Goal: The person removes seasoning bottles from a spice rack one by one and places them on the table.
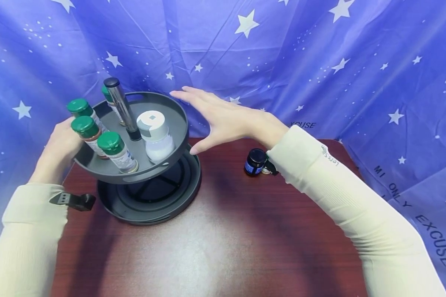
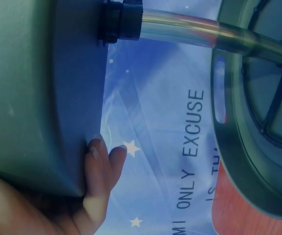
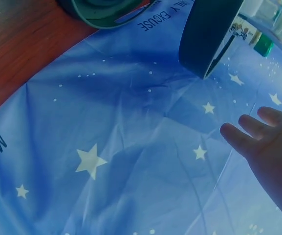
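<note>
A dark grey two-tier turntable (image 1: 152,175) stands at the left of the table, its upper tray (image 1: 145,103) pierced by a shiny post (image 1: 122,107). On that tray stand several green-capped spice bottles (image 1: 120,154) and a shaker with a white lid (image 1: 157,142). My left hand (image 1: 61,142) grips the upper tray's left edge; the left wrist view shows its fingers (image 2: 97,169) under the tray. Beside the tray's right rim, my right hand (image 1: 223,115) is spread with nothing in it. The right wrist view shows its fingers (image 3: 258,129) apart from the tray.
A small dark jar (image 1: 254,163) with a blue label stands on the red-brown table (image 1: 223,231), near my right cuff. Another small item beside it is partly hidden by the wrist strap. A blue curtain (image 1: 215,41) with white stars hangs behind the table and along its sides.
</note>
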The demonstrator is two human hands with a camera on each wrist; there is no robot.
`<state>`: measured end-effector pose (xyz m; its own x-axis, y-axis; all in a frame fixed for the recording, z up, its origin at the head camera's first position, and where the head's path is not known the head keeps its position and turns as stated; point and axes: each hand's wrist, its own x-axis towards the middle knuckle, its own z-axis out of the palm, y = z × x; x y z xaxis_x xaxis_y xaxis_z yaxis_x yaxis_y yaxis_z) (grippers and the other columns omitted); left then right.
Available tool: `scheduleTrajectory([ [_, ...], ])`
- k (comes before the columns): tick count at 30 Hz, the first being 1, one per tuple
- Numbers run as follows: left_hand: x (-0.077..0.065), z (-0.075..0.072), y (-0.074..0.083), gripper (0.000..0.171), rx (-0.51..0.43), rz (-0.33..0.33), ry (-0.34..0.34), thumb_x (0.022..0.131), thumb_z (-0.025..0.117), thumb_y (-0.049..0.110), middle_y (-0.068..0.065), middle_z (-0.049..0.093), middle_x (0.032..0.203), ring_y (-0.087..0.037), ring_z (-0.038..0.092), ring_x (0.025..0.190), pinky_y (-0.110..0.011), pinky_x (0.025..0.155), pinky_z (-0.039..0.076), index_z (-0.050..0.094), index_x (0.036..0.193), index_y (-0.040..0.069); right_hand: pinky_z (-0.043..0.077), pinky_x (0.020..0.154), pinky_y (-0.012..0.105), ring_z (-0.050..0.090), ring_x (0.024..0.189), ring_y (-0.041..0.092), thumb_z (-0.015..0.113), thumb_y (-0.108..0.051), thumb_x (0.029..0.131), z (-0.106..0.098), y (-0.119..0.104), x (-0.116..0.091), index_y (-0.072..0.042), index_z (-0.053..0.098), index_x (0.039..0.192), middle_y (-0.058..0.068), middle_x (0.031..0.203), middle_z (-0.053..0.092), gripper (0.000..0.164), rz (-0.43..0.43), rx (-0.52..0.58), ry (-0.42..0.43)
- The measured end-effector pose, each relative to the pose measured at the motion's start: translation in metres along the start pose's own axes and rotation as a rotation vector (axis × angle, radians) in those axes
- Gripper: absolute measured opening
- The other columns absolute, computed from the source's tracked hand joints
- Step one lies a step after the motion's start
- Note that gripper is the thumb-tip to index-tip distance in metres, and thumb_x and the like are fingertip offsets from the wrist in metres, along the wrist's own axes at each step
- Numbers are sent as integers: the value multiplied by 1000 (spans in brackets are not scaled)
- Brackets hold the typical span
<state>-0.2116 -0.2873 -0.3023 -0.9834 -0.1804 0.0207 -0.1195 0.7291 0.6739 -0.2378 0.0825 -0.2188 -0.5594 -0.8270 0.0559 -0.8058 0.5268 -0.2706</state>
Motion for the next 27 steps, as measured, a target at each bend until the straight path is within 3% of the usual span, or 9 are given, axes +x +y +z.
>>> scheduleTrajectory([
  [4,0,0,1,60,-5,8,2,100,34,46,-34,41,145,-53,38,133,-68,105,33,45,131,-4,18,125,47,12,154,23,79,-60,73,3,-6,3,-25,17,157,8,166,12,110,-24,-36,5],
  [9,-2,1,3,51,-17,16,17,100,31,37,-34,45,137,-49,40,127,-65,104,34,45,126,-4,21,124,43,18,153,20,78,-58,75,8,-12,9,-23,23,156,7,164,21,104,-95,-75,57],
  [16,-1,1,1,58,-35,-21,4,100,33,47,-31,44,141,-45,40,127,-61,102,37,46,127,-2,26,122,42,22,151,20,79,-57,74,10,-22,19,-23,26,155,7,163,25,102,-137,-116,82],
  [21,0,2,-1,51,-33,-27,16,99,35,49,-25,48,139,-38,42,122,-47,94,41,49,118,4,22,124,41,20,152,21,78,-60,74,9,-30,26,-26,22,156,9,164,20,105,-124,-154,38],
  [27,1,3,-2,52,-22,-25,15,98,37,51,-24,50,135,-30,45,112,-33,82,40,50,118,5,18,125,39,15,153,24,77,-66,71,10,-37,34,-29,18,157,7,166,12,111,-137,-202,5],
])
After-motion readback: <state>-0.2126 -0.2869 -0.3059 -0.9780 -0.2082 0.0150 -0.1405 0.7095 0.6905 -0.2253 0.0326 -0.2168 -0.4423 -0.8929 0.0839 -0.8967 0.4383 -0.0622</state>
